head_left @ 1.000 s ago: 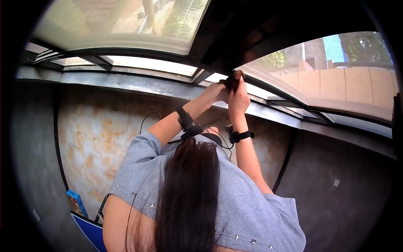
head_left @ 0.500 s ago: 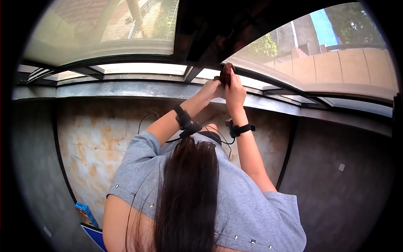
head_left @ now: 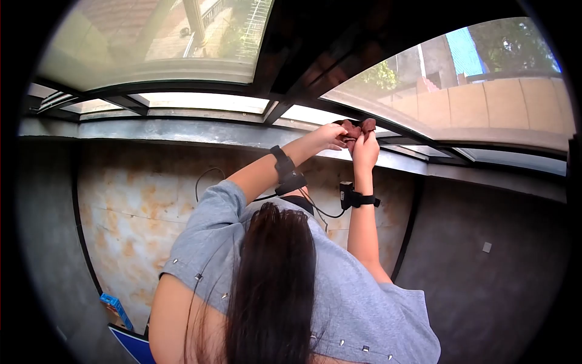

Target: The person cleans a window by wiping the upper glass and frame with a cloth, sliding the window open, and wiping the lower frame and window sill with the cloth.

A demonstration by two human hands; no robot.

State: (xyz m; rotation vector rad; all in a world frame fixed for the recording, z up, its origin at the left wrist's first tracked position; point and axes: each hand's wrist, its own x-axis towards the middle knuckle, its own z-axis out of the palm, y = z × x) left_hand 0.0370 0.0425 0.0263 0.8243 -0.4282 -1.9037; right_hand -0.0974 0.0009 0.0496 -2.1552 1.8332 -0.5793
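A crumpled reddish-brown cloth (head_left: 351, 131) is bunched up between my two hands, in front of the lower window frame. My left hand (head_left: 327, 138) reaches in from the left, its fingers closed on the cloth's left side. On the other side, my right hand (head_left: 365, 153) grips the cloth from below, and a wad of it sticks out above the fingers. Both hands are over the grey window sill (head_left: 200, 128). Black straps with small boxes and cables sit on both wrists.
Large glass panes (head_left: 473, 103) in dark frames stand ahead, with a dark post (head_left: 291, 67) between them. Beneath the sill is a rust-stained panel (head_left: 133, 212), flanked by dark grey walls. A blue box (head_left: 118, 309) and a blue board (head_left: 132, 344) lie at lower left.
Both hands have moved right and slightly down, away from the dark post, taking the cloth along. The cloth is now more spread and bunched between them.
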